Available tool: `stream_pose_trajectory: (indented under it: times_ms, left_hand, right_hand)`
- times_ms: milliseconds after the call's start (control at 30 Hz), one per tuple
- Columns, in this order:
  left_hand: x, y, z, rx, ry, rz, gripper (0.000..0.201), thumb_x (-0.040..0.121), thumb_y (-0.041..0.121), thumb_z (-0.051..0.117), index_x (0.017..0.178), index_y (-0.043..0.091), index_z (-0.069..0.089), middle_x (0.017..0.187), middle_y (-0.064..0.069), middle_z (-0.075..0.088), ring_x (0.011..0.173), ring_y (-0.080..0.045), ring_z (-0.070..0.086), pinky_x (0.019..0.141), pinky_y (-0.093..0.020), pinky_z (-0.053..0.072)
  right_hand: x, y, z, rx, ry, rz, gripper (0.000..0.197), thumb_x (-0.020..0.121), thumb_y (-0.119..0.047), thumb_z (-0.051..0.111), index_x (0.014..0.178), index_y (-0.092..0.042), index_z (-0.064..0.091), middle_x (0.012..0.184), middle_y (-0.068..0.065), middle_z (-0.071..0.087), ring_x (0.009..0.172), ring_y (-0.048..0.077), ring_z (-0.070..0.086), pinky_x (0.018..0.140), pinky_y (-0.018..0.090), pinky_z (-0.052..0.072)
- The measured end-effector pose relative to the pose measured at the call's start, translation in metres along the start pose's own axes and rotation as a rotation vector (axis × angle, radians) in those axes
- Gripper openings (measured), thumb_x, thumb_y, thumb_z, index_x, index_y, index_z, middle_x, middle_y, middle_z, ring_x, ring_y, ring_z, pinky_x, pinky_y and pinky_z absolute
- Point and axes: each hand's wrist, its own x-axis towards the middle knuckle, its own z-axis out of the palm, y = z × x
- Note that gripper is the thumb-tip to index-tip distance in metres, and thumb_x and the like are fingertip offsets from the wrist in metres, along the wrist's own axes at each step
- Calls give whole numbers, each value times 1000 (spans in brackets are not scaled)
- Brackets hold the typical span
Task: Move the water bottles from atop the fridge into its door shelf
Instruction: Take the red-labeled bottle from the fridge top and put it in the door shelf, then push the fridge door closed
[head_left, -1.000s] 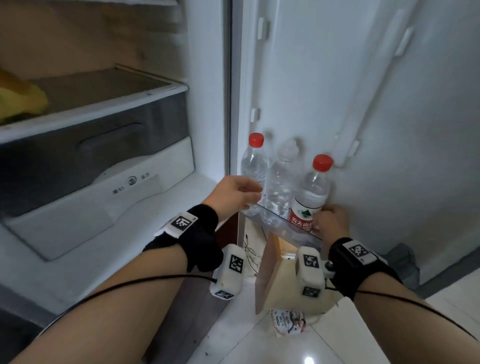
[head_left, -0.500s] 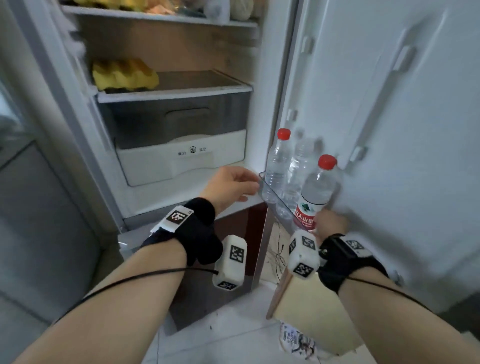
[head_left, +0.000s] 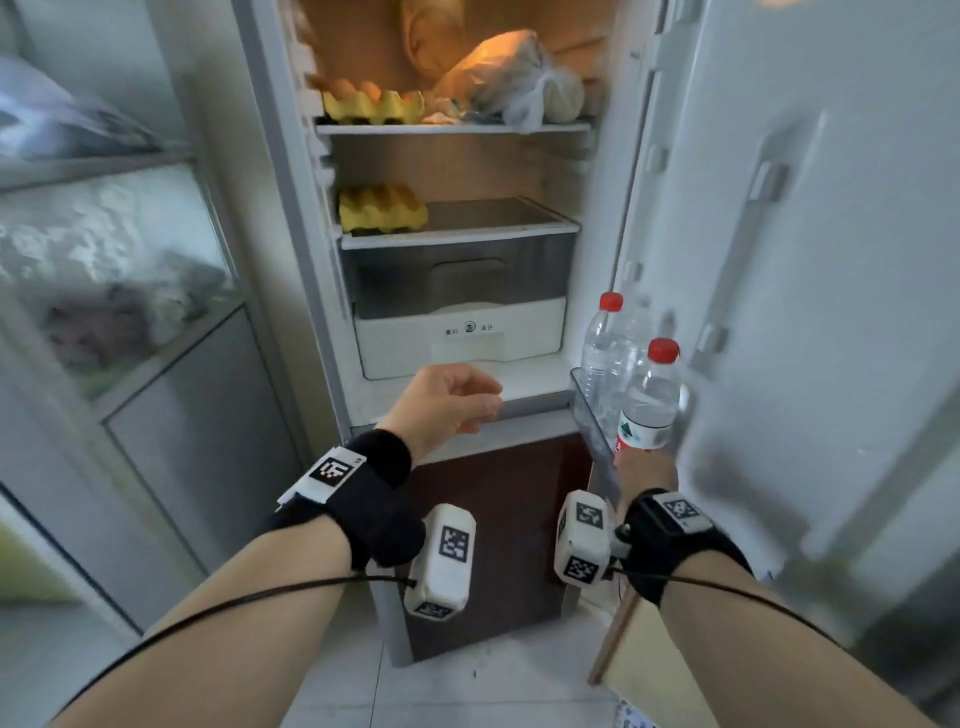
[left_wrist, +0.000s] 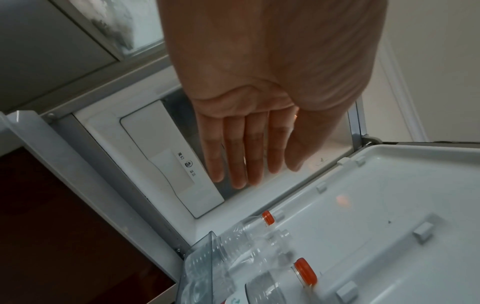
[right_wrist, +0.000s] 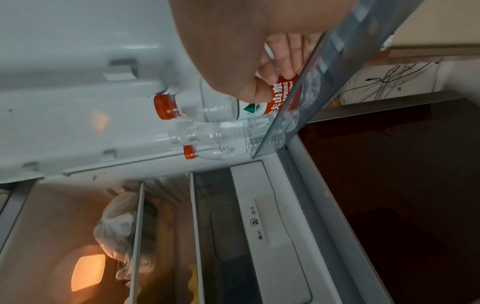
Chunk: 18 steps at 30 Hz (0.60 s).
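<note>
Right hand (right_wrist: 249, 67) grips labelled bottle (right_wrist: 233, 105) in door shelf (right_wrist: 306, 98) — left hand (head_left: 447, 400) free.

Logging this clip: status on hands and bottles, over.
Left hand empty, relaxed, off the shelf. Right hand grips labelled bottle in door shelf. Two more bottles beside it. Nothing in the way.

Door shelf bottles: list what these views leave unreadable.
- Bottle bases: hidden behind the door shelf wall, head view.
- Labelled bottle: brand text partly covered by the right hand, right wrist view.
- Middle bottle: cap blurred, head view.
- Fridge top: outside every frame, so remaining bottles unknown.
</note>
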Motion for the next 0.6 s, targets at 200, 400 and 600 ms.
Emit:
stream_pose_trajectory:
  times_ms: [200,400,600]
  left_hand:
    - [-25,0,-31,-37,43,2,11,89,2,64,94,11,66,102,-15,68,93,-22,65,84,-32,56]
    - [-46,-8,-63,-67,63,-1,12,88,2,64,92,13,67,100,-12,69,92,-22,66,84,-33,56]
    - [-64,-9,-89,-72,111,6,10,89,1,63,94,10,67,100,-14,68,91,-23,66,82,-32,57]
  right_hand:
    - [-45,-19,21,-408,46,-52,26,93,-6,52,118,-3,60,118,10,65,115,27,61,87,29,48]
    - [-85,-31,46,-398,-70,-73,34,91,-10,56,123,1,55,130,15,61,122,29,58,94,30,48]
    - [-127,-44,79,-411,-141,-135,41,89,-9,60,129,0,52,135,16,58,128,30,54,105,35,43]
